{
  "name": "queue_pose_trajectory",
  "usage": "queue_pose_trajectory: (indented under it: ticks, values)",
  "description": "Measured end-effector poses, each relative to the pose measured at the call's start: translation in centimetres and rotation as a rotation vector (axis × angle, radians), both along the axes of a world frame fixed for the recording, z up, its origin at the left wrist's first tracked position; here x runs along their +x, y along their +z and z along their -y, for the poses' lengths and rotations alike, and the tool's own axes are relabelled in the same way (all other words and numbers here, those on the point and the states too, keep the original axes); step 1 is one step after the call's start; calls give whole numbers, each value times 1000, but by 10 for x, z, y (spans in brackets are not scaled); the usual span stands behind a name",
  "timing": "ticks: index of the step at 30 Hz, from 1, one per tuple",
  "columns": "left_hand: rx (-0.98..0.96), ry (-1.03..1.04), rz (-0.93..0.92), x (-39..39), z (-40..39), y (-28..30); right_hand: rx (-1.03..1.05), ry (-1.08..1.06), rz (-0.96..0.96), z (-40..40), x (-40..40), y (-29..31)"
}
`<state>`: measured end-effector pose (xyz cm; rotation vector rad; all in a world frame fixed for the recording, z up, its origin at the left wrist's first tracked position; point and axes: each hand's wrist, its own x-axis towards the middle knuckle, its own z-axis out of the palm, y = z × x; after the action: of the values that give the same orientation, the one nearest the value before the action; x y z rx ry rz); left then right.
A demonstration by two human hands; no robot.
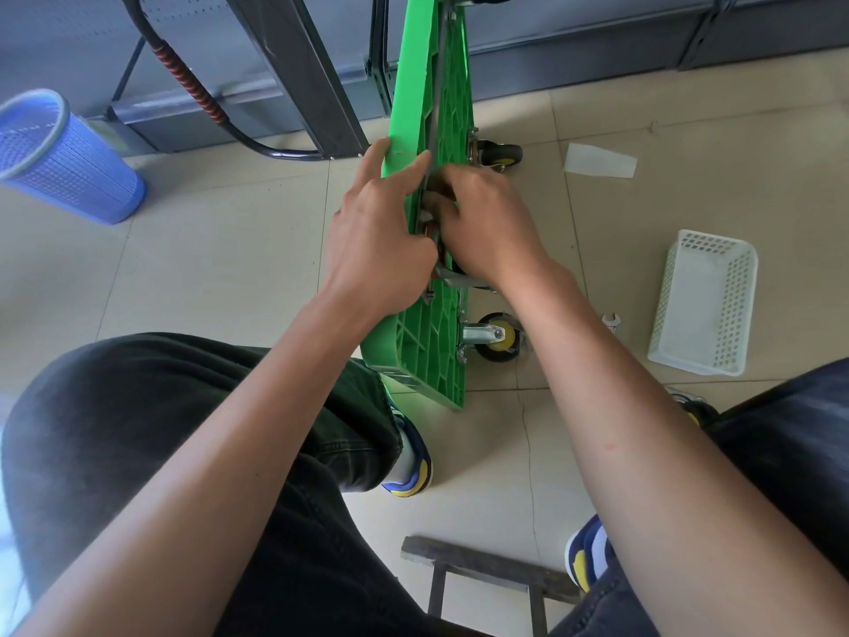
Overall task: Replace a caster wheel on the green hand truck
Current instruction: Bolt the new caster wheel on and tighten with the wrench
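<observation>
The green hand truck (429, 85) stands on its long edge on the tiled floor, ribbed underside facing right. My left hand (381, 232) lies flat against its smooth left face, with index finger and thumb stretched straight along the upper rim. My right hand (487, 227) reaches onto the underside, its fingers curled around a caster wheel (452, 273); only a bit of metal plate and dark wheel shows below the palm. Two mounted casters with yellow hubs are visible, one far (498, 154) and one near (498, 337).
A small wrench (611, 321) lies on the floor by a white perforated basket (707, 305). Another loose caster (689, 404) peeks out behind my right knee. A blue mesh bin (64, 154) stands left, a paper scrap (599, 160) right, a dark stool (482, 570) between my feet.
</observation>
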<state>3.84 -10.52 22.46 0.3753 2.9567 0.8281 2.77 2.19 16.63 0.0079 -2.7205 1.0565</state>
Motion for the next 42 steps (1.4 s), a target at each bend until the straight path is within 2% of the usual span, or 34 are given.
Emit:
queue_pose_trajectory:
  ticks: [22, 28, 32, 35, 39, 42]
  values:
    - [6, -15, -35, 3, -1, -1, -36, -71, 130, -19, 34, 12]
    - [-55, -35, -36, 6, -2, 1, -31, -90, 148, -41, 56, 14]
    - [-186, -101, -189, 14, -4, 3, -68, -123, 142, -53, 67, 14]
    - [-185, -154, -297, 28, -11, 5, -127, -151, 116, -64, 78, 11]
    - [-100, -246, -314, 47, -29, 0, -154, -210, 121, -83, 94, -1]
    - [-132, -335, -312, 65, -49, -16, -174, -262, 164, -99, 107, -16]
